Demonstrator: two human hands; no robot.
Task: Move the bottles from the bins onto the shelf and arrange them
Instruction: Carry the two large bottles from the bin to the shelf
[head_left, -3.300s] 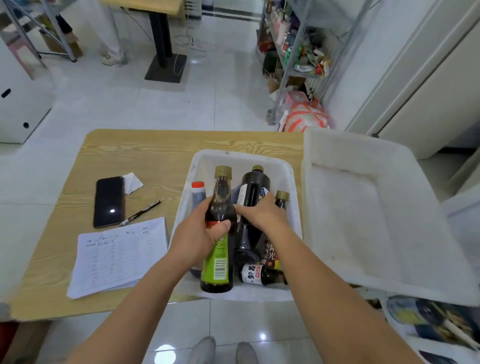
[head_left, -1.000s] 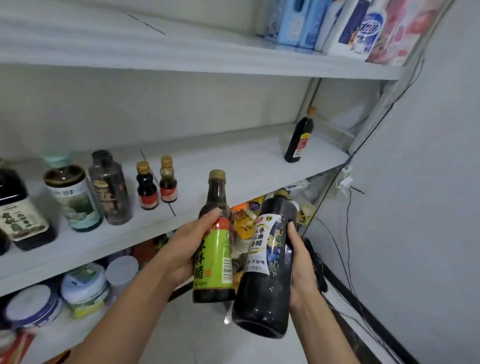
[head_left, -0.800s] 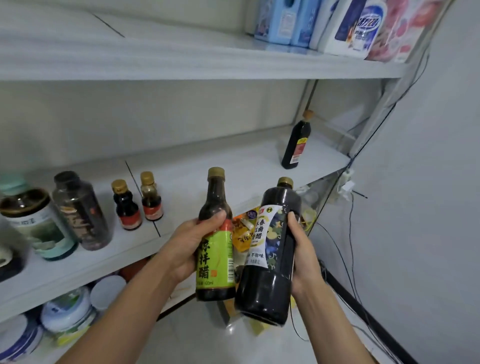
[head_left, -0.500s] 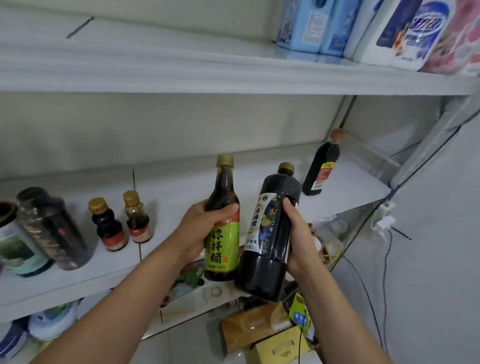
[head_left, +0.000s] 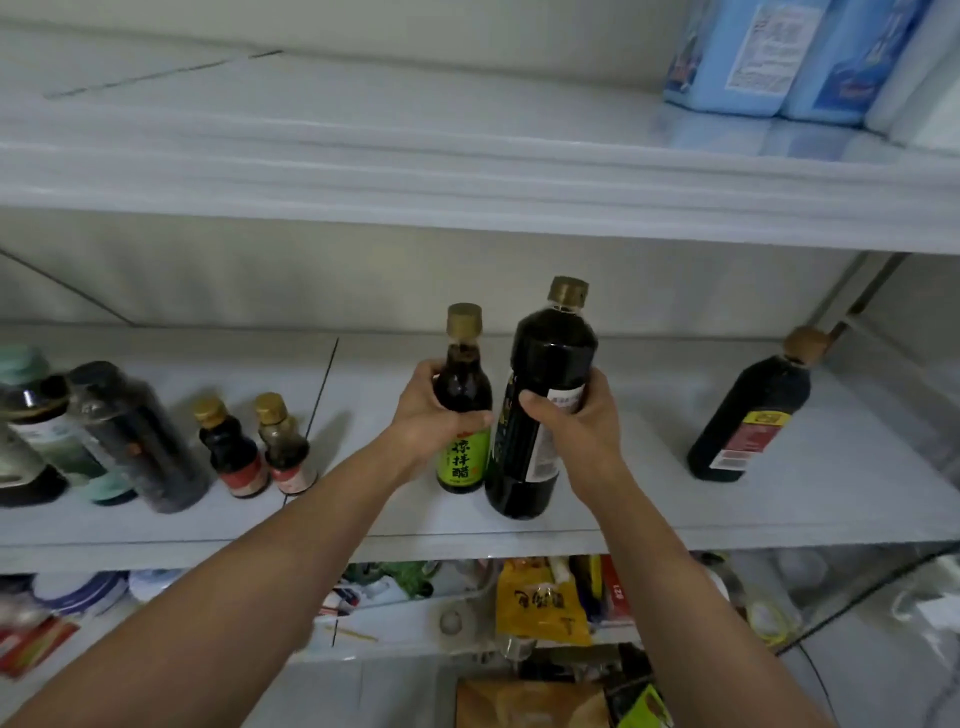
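My left hand (head_left: 431, 415) grips a small dark bottle with a green label (head_left: 464, 415) and a gold cap. My right hand (head_left: 576, 421) grips a larger dark bottle (head_left: 540, 374) with a gold cap, tilted slightly right. Both bottles are over the white middle shelf (head_left: 649, 499), side by side, with their bases at or just above its surface near the front edge. I cannot tell whether they rest on it.
On the same shelf stand a dark bottle with a red and yellow label (head_left: 748, 410) at the right, two small gold-capped bottles (head_left: 254, 447) and several larger jars (head_left: 78, 431) at the left. Blue packages (head_left: 769, 52) sit on the upper shelf. Packets fill the lower shelf (head_left: 540, 603).
Both hands have carried the bottles from the bin to the shelf, then up and forward from in front of the shelf edge to over the middle shelf.
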